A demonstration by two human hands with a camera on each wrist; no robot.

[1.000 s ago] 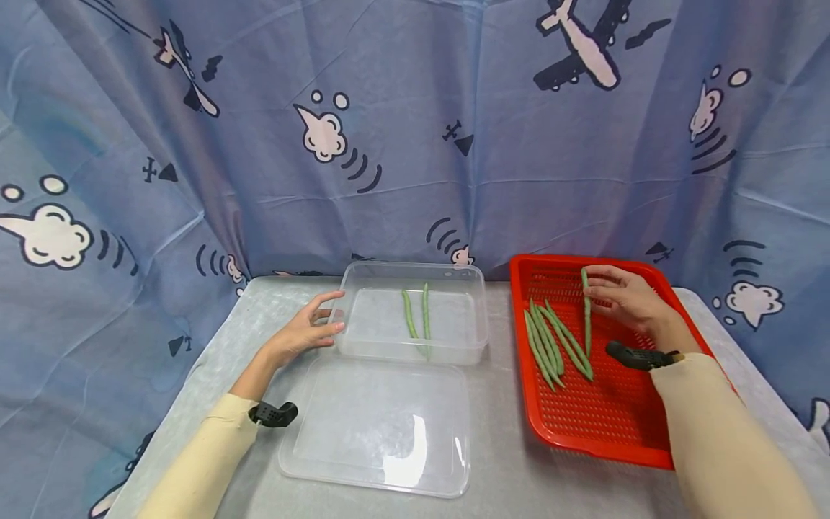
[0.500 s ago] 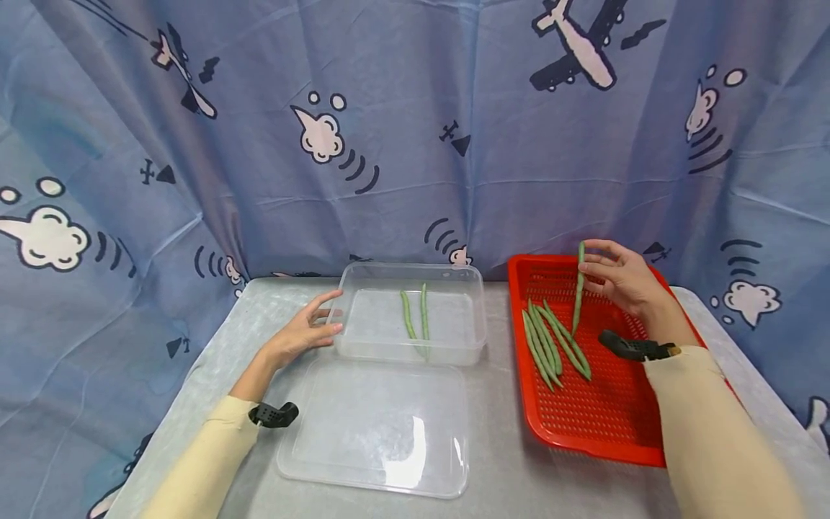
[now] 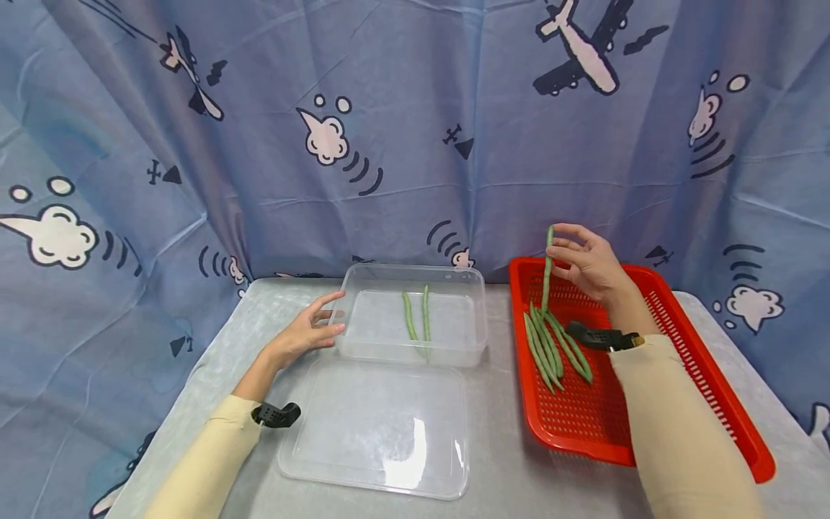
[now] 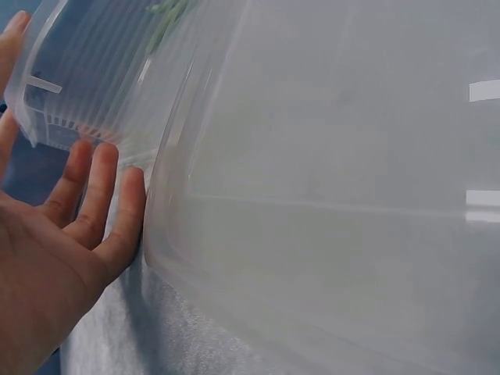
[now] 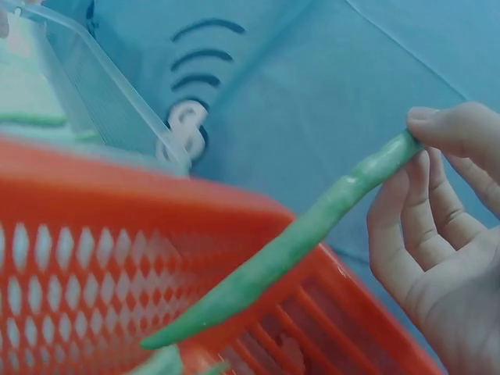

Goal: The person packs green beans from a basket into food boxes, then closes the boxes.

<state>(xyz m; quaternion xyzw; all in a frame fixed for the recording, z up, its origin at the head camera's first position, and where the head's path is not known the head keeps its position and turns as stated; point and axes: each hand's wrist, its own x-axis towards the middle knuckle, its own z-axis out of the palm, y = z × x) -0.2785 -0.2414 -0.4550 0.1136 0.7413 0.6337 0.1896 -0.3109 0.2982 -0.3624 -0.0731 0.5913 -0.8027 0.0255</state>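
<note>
My right hand (image 3: 590, 263) pinches the top end of a green bean (image 3: 546, 277) between thumb and fingers. The bean hangs nearly upright over the back of the red basket (image 3: 707, 375); the right wrist view shows it slanting, its thin lower tip over the basket. Several more green beans (image 3: 558, 349) lie together in the basket's left half. With fingers spread and relaxed, my left hand (image 3: 305, 331) rests at the left end of a clear plastic box (image 3: 363, 352). Inside that box are two green beans (image 3: 426, 313), side by side right of its middle.
A flat clear lid (image 3: 363, 432) lies on the grey table (image 3: 493, 461) in front of the box. Behind the table hangs a blue curtain (image 3: 402, 86) printed with planes and clouds. A strip of table separates the box from the basket.
My right hand has lifted the green bean up from the basket's bottom and carried it leftward toward the basket's back left. The left hand stays at the box.
</note>
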